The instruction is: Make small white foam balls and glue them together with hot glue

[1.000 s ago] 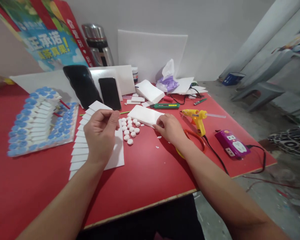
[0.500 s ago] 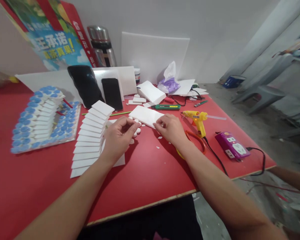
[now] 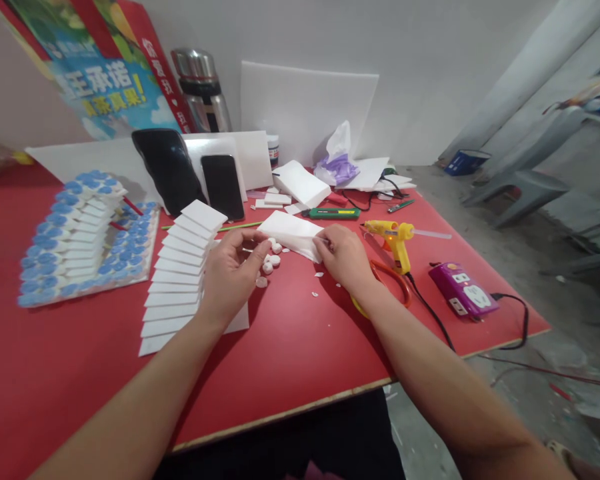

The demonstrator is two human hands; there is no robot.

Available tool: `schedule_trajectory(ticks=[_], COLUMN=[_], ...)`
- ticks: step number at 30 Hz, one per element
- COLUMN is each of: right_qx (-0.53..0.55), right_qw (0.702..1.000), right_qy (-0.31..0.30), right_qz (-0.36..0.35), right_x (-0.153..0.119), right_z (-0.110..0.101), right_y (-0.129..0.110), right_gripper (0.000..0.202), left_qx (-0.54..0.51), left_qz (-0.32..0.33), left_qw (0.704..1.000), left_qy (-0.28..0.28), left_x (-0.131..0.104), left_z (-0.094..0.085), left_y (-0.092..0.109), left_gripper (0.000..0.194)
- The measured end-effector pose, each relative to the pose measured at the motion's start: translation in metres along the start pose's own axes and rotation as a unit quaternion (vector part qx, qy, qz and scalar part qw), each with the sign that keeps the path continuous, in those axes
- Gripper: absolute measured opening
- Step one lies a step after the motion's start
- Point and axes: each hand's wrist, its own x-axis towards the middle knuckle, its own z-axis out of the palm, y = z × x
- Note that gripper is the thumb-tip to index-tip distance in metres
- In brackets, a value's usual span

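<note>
My left hand (image 3: 230, 267) is curled, thumb and index finger close together, above several small white discs (image 3: 275, 261). Whatever its fingers hold, if anything, is hidden. My right hand (image 3: 344, 257) pinches the right end of a white rectangular sheet (image 3: 287, 228), whose surface looks bent near the fingertips. Beside my left wrist, white slats (image 3: 175, 290) fan out like steps over a white base sheet. Farther left stands a stepped white model (image 3: 90, 240) covered with blue discs.
A yellow glue gun (image 3: 395, 239), orange-handled scissors (image 3: 403, 283) and a purple power socket (image 3: 464, 290) lie on the right. A green cutter (image 3: 334, 213) lies behind the sheet. Two phones (image 3: 223, 188) lean at the back near a steel flask (image 3: 200, 87). White scraps dot the red tabletop (image 3: 290, 373).
My right fingers have shifted slightly on the white sheet, and its right part now looks bent. My left hand has moved slightly left, showing more of the discs.
</note>
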Motion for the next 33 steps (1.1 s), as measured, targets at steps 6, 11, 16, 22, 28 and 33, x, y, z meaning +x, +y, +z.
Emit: schedule_trajectory(ticks=[6, 11, 16, 22, 28, 33], right_qx=[0.425, 0.566, 0.556, 0.475, 0.469, 0.492], right_qw=[0.899, 0.808, 0.801, 0.820, 0.834, 0.813], right_qy=[0.071, -0.033, -0.153, -0.256, -0.198, -0.212], right_qz=[0.084, 0.161, 0.164, 0.193, 0.211, 0.230], right_x=[-0.003, -0.005, -0.006, -0.011, -0.012, -0.012], right_z=[-0.024, -0.033, -0.031, -0.021, -0.016, -0.022], right_y=[-0.011, -0.018, -0.022, -0.024, -0.024, -0.027], right_gripper=[0.018, 0.031, 0.042, 0.052, 0.057, 0.057], left_qx=[-0.057, -0.155, -0.204, -0.101, -0.100, -0.148], left_qz=[0.033, -0.112, -0.168, -0.145, -0.119, -0.119], left_qw=[0.997, 0.981, 0.962, 0.974, 0.975, 0.972], left_qy=[0.026, -0.028, -0.071, -0.141, -0.157, -0.136], left_x=[0.007, 0.010, 0.010, 0.005, 0.000, 0.002], left_z=[-0.004, -0.005, -0.005, -0.003, 0.004, 0.005], left_y=[-0.008, -0.005, -0.005, -0.006, -0.006, -0.010], left_gripper=[0.072, 0.085, 0.065, 0.060, 0.049, 0.048])
